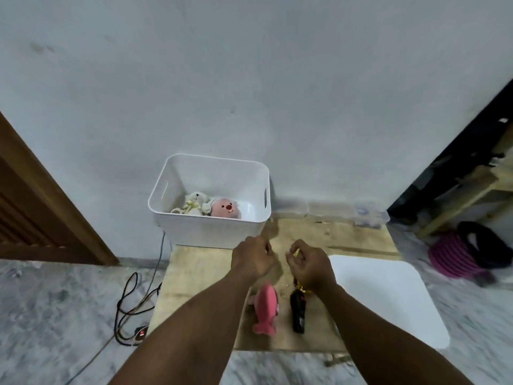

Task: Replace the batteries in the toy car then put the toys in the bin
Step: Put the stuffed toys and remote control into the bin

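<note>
Black toy car (298, 315), long and dark with a small gold part at its far end, lies on the pale wooden surface (200, 273), partly under the person's right wrist. Just beside it on the left, not touching, lies a pink plush fish (266, 309) with its tail toward the near edge.

Both hands hang above the surface, a little beyond the two toys and close to each other. The left hand (254, 258) has its fingers curled inward; I cannot tell if its grip has anything inside. The right hand (309, 263) is also curled, and its grip pinches a small yellowish thing (296, 252) between the fingertips; it is too small to say what it is.

At the far left corner of the surface stands a white plastic bin (211, 232), against the grey wall. Inside it are a cream plush toy (194, 205) and a round pink plush toy (225, 208), side by side. A flat white board (388, 295) covers the right part of the surface.

On the marble floor at the left lie black cables (130, 301) and a power strip with a red light (141, 333). A brown wooden door (41, 204) is at the far left, and a pink and black coiled bundle (458, 254) lies on the floor at the right.
</note>
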### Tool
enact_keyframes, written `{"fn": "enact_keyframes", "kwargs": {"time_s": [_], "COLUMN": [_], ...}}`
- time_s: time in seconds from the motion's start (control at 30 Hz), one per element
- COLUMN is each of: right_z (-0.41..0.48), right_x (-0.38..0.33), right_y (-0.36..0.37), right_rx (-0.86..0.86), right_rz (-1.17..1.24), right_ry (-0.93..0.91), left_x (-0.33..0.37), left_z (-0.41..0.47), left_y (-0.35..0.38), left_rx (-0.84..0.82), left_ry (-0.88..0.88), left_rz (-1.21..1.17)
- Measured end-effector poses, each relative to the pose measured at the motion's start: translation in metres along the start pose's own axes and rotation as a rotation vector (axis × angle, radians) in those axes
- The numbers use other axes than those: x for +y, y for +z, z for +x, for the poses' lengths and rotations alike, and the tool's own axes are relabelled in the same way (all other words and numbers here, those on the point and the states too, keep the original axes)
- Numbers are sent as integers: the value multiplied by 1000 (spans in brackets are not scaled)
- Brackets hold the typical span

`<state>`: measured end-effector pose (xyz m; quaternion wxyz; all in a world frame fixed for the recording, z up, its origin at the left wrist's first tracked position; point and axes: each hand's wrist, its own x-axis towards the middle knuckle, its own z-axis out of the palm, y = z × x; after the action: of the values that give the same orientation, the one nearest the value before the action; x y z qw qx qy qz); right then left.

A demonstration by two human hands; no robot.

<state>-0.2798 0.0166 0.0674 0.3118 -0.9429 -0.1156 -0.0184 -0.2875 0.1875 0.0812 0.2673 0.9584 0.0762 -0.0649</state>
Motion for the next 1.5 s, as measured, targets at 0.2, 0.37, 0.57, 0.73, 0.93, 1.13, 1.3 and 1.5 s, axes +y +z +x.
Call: {"fn": "enact_keyframes", "kwargs": {"time_s": [0.2,0.37,0.57,0.73,0.93,1.13,1.3,1.5], "right_z": [-47,-67,-71,-74,-42,30,95,164], "right_x": [53,65,68,58,20,-27,-76,-120], "right_y": [25,41,54,52,23,-11,-22,8], "right_rx": [-217,-259,-263,-214,-65,82,122,22], "right_rz": [-239,-252,-259,-90,125,299,341,324], "right_ry": [69,183,294,336,141,-19,-90,-44], "left_x": [-2,6,5,-1,-12,-6,-7,-48], "left_z": [-27,-40,-44,-49,-50,-25,7,66], "left_y": [45,71,90,79,7,-84,-146,-177], "left_rx": [-406,-457,-368,-283,-78,163,296,297], "left_ry": [-211,-251,-338,-370,-185,-10,76,-21], "left_rz": [35,18,-63,-210,-446,-629,-656,-614]}}
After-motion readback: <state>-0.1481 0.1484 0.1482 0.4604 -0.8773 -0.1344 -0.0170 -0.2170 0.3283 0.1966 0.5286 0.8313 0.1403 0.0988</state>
